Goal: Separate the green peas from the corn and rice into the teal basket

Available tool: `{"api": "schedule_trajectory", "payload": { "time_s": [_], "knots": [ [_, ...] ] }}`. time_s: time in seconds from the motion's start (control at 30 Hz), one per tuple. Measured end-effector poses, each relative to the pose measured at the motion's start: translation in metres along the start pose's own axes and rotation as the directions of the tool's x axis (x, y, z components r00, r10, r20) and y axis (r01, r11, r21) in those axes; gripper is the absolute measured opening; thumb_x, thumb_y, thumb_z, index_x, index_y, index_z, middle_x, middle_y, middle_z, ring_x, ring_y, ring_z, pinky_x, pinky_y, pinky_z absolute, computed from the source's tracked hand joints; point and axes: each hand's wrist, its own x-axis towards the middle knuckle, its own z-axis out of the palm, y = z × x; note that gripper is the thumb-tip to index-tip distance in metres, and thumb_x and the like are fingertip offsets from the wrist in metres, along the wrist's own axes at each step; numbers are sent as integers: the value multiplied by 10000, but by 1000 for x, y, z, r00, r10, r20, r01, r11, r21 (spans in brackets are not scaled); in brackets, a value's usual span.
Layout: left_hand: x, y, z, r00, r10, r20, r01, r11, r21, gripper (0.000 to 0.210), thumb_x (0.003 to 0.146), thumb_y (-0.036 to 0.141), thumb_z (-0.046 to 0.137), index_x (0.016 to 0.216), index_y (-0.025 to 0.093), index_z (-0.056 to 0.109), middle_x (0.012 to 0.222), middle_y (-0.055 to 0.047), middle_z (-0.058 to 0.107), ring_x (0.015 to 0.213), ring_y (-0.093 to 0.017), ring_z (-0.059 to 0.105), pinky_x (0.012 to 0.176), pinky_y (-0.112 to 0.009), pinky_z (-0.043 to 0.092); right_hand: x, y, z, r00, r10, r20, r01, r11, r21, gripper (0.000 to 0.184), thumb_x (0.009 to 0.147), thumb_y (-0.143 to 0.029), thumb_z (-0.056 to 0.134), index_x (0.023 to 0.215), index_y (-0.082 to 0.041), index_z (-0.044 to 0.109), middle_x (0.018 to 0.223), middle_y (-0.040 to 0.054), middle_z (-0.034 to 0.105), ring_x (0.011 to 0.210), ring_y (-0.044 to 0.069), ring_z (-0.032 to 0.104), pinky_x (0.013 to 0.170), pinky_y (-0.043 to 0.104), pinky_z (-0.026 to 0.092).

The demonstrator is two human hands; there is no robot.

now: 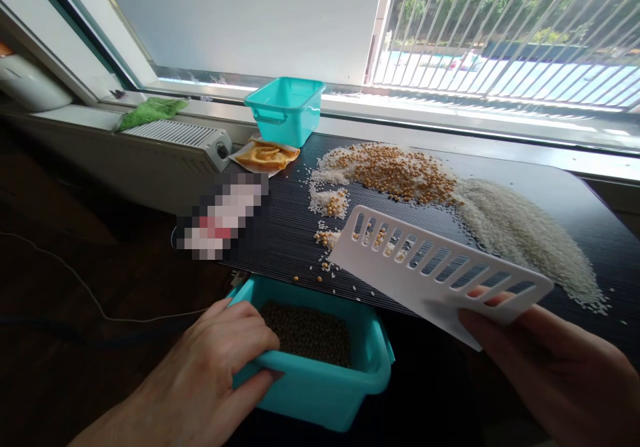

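My left hand grips the rim of a turquoise plastic bin, held just below the table's front edge. Small brownish beans or peas lie in this bin. In my right hand is a white slotted plastic strip, pinched at its right end and tilted over the table. Beyond the strip spreads a heap of white rice, mixed on its left side with yellow soybeans. A few stray grains and soybeans lie near the strip's left end and the table edge.
A second turquoise bin stands at the back by the window. Before it lies a packet with an orange-yellow picture. A blurred-out object rests on the table's left. Left of the dark table are a radiator and green cloth.
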Motion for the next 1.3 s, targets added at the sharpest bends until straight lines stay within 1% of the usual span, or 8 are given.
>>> {"api": "schedule_trajectory", "payload": {
  "time_s": [0.23,0.4,0.53,0.67,0.9,1.0,1.13,1.3],
  "knots": [
    [1,-11,-1,1000,10,23,-10,1000,-23,93,868,173,606,849,259,638,860,33,646,870,-165,610,873,-300,470,6,-10,3,998,-55,26,53,996,68,152,784,-315,678,887,-298,789,797,-31,800,638,203,762,572,190,614],
    [-2,-9,0,1000,19,-7,-20,1000,-22,95,856,173,616,858,261,651,863,33,654,868,-167,614,858,-294,479,3,-12,1,1000,-18,19,16,998,55,172,799,-376,666,892,-300,789,818,-18,802,671,221,767,602,217,624],
    [0,-7,-2,1000,13,-19,-13,1000,-20,115,857,151,605,835,252,655,851,29,658,853,-162,616,840,-286,484,3,-14,3,998,-48,28,48,999,22,188,803,-373,651,858,-266,795,741,-8,794,558,209,741,505,211,600],
    [2,-3,-6,1000,-2,-31,1,1000,-30,134,844,122,607,807,238,663,826,22,663,815,-157,617,800,-274,488,4,-19,4,994,-99,47,96,994,54,147,795,-341,655,793,-268,784,709,-11,788,537,198,733,518,201,598],
    [2,9,-7,996,-55,-71,56,998,3,170,842,94,569,746,211,648,780,4,660,784,-176,607,762,-306,462,11,-28,25,986,-144,81,135,985,104,155,825,-235,616,874,-278,757,805,-27,799,637,195,753,623,217,608],
    [1,9,-8,996,-49,-77,51,999,18,170,833,92,572,737,208,649,750,9,654,765,-176,607,747,-308,452,12,-34,34,973,-177,146,161,980,115,181,865,-219,573,858,-266,747,805,-28,793,638,179,743,576,199,583],
    [-1,5,-10,997,-42,-64,44,999,29,168,822,90,568,748,209,662,766,8,667,772,-175,613,753,-310,450,9,-39,34,952,-185,244,164,981,107,181,886,-239,568,886,-269,746,860,-17,793,705,197,749,583,217,581],
    [-4,5,-12,995,-71,-68,72,997,19,184,862,141,546,735,212,658,748,2,651,757,-179,600,728,-307,452,11,-41,38,961,-180,211,161,982,104,183,899,-245,560,857,-256,738,829,-9,787,691,188,740,575,207,571]
  ]
}}
